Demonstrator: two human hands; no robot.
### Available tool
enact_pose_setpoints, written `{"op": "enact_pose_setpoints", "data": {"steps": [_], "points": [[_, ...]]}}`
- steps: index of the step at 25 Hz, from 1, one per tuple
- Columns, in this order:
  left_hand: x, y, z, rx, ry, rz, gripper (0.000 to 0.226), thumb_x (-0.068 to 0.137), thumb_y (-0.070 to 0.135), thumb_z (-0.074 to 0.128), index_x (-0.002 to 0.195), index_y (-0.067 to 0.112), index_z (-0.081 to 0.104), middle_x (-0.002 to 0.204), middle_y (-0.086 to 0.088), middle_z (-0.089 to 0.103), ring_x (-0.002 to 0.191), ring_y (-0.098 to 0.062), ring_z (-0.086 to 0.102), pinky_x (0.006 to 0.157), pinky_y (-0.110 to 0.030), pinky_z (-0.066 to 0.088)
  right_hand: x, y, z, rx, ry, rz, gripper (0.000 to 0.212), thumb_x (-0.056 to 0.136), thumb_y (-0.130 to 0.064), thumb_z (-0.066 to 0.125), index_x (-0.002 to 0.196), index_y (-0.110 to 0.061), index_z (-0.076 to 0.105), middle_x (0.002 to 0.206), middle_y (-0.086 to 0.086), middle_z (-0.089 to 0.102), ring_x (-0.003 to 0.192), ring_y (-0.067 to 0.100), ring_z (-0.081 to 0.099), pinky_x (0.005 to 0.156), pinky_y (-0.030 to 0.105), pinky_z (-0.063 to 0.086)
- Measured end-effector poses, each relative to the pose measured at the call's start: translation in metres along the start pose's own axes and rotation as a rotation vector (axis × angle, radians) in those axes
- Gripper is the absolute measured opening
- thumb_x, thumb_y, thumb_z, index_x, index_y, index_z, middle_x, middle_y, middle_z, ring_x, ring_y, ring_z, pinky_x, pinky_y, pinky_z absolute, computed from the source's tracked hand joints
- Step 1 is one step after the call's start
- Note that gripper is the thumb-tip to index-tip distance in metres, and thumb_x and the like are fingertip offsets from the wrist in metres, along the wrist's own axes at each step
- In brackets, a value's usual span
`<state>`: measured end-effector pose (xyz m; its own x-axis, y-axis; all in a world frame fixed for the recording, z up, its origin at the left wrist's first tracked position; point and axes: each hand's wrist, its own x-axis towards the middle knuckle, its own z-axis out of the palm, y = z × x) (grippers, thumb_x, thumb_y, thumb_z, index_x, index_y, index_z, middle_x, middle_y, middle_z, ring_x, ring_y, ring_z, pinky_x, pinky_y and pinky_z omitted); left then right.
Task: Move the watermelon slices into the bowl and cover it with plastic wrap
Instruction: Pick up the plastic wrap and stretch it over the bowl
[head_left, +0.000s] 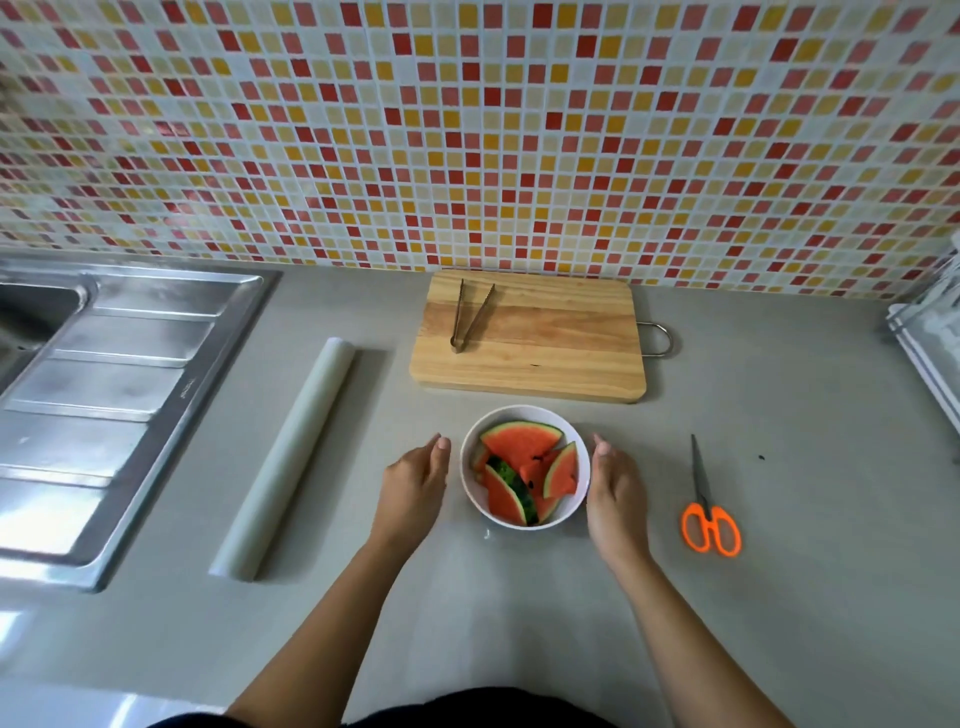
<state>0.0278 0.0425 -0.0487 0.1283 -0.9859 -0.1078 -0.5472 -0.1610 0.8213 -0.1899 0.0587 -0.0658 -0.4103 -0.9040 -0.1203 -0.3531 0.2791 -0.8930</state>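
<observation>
Both hands' grip (415, 483) (613, 493) open, flanking bowl (571, 514)

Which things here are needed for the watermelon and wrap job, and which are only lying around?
Job: watermelon slices, bowl, plastic wrap roll, scissors perhaps, tongs (already put down).
Lying about: cutting board, sink, rack.

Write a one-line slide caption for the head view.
Both open hands, left hand and right hand, flank a white bowl of watermelon slices; plastic wrap roll untouched.

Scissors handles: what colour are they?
Bright orange, on the scissors; seen in the head view.
</observation>
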Motion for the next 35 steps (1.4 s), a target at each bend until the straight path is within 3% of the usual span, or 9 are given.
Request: {"op": "enact_pose_setpoints", "data": {"steps": [2, 4, 7, 10, 13, 19, 23, 26, 35], "points": [[-0.005, -0.002, -0.018, -0.015, 0.136, -0.027, 0.025, 0.096, 0.033, 0.047, 0.096, 0.016, 0.065, 0.071, -0.001, 0.066, 0.055, -0.015, 0.064, 0.060, -0.033, 0.055, -0.007, -0.018, -0.001, -0.008, 0.105, -0.178, 0.044, 0.093, -0.037, 0.034, 0.119, -0.011, 0.058, 0.113, 0.009, 0.058, 0.108, 0.014, 0.052, 0.092, 0.016, 0.035], [-0.011, -0.008, -0.042, 0.013, 0.236, -0.049, 0.033, 0.095, 0.033, 0.046, 0.077, 0.009, 0.059, 0.062, -0.004, 0.061, 0.051, -0.022, 0.057, 0.057, -0.036, 0.048, -0.020, -0.044, 0.006, -0.015, 0.122, -0.392, 0.037, 0.092, -0.033, 0.040, 0.114, -0.010, 0.060, 0.106, 0.008, 0.059, 0.101, 0.013, 0.054, 0.091, 0.019, 0.040], [-0.016, -0.012, -0.081, 0.094, 0.338, -0.068, 0.055, 0.096, 0.044, 0.041, 0.057, 0.005, 0.037, 0.050, -0.016, 0.040, 0.053, -0.032, 0.041, 0.053, -0.037, 0.032, -0.046, -0.079, 0.033, -0.071, -0.027, -0.607, 0.033, 0.092, -0.031, 0.042, 0.109, -0.010, 0.061, 0.104, 0.005, 0.062, 0.100, 0.018, 0.057, 0.091, 0.030, 0.043], [-0.017, -0.023, -0.117, 0.156, 0.348, -0.033, 0.054, 0.096, 0.042, 0.042, 0.057, 0.006, 0.032, 0.049, -0.010, 0.032, 0.053, -0.028, 0.032, 0.050, -0.037, 0.026, -0.074, -0.089, 0.072, -0.155, -0.267, -0.704, 0.032, 0.093, -0.029, 0.046, 0.115, -0.009, 0.059, 0.110, 0.007, 0.062, 0.104, 0.020, 0.058, 0.094, 0.026, 0.040], [-0.004, -0.047, -0.148, 0.205, 0.331, -0.013, 0.036, 0.095, 0.029, 0.047, 0.073, 0.001, 0.056, 0.068, -0.013, 0.059, 0.065, -0.031, 0.048, 0.061, -0.037, 0.036, -0.096, -0.073, 0.111, -0.333, -0.485, -0.679, 0.042, 0.095, -0.029, 0.042, 0.129, -0.006, 0.050, 0.132, 0.015, 0.053, 0.125, 0.025, 0.047, 0.107, 0.022, 0.026], [0.042, -0.087, -0.181, 0.344, 0.059, -0.128, 0.025, 0.096, 0.024, 0.045, 0.083, 0.009, 0.061, 0.084, -0.015, 0.060, 0.081, -0.028, 0.051, 0.070, -0.031, 0.036, -0.108, -0.031, 0.151, -0.823, -0.587, -0.488, 0.063, 0.097, -0.041, 0.027, 0.149, -0.012, 0.007, 0.159, 0.006, -0.004, 0.146, 0.019, -0.008, 0.116, 0.033, -0.007], [0.067, -0.104, -0.175, 0.193, -0.140, -0.261, 0.046, 0.092, 0.045, 0.048, 0.096, 0.003, 0.067, 0.088, -0.012, 0.065, 0.085, -0.026, 0.058, 0.085, -0.041, 0.048, -0.113, -0.024, 0.157, -0.924, -0.497, -0.516, 0.064, 0.096, -0.046, 0.023, 0.149, -0.016, 0.003, 0.159, 0.000, -0.006, 0.146, 0.016, -0.010, 0.114, 0.032, -0.012], [0.073, -0.108, -0.167, 0.177, -0.220, -0.289, 0.052, 0.082, 0.054, 0.057, 0.086, 0.003, 0.064, 0.080, -0.007, 0.061, 0.074, -0.024, 0.055, 0.072, -0.034, 0.047, -0.113, -0.024, 0.157, -0.935, -0.466, -0.518, 0.062, 0.097, -0.043, 0.023, 0.149, -0.017, 0.005, 0.159, -0.001, -0.003, 0.146, 0.016, -0.006, 0.115, 0.033, -0.008], [0.058, -0.099, -0.174, -0.230, -0.377, -0.344, 0.025, 0.089, 0.034, 0.062, 0.087, 0.009, 0.064, 0.081, -0.002, 0.064, 0.079, -0.019, 0.060, 0.072, -0.029, 0.050, -0.113, -0.024, 0.157, -0.907, -0.457, -0.501, 0.061, 0.097, -0.043, 0.026, 0.150, -0.019, 0.006, 0.159, -0.002, -0.001, 0.146, 0.014, -0.005, 0.116, 0.033, -0.006]]}}
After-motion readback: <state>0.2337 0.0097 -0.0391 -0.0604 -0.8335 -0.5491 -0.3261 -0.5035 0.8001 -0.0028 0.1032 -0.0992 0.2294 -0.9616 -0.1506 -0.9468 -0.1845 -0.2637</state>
